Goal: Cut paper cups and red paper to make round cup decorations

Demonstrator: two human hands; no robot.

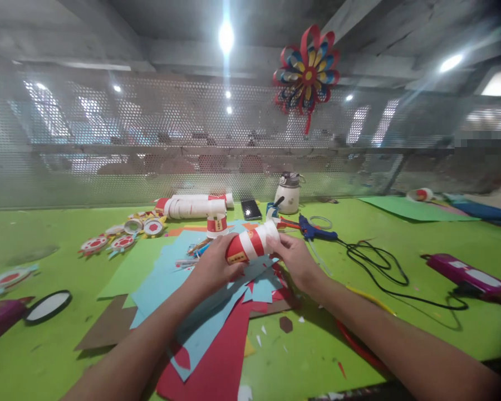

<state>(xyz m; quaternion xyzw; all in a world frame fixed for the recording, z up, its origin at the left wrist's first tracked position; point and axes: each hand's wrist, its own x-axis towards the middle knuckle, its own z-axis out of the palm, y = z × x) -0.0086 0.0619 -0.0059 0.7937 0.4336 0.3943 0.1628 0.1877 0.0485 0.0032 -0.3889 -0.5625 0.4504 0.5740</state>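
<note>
Both hands are holding a red-and-white paper tube (253, 244) above the green counter (58, 345): the left hand (215, 267) is gripping its lower, red end with the fingers closed around it, and the right hand (294, 259) is pinching its white upper end with the fingers together on it. Just under the fingers, blue and red paper sheets (209, 334) are lying, and beyond the right fingers a blue glue gun (315, 229) is resting with its black cable (384, 278).
</note>
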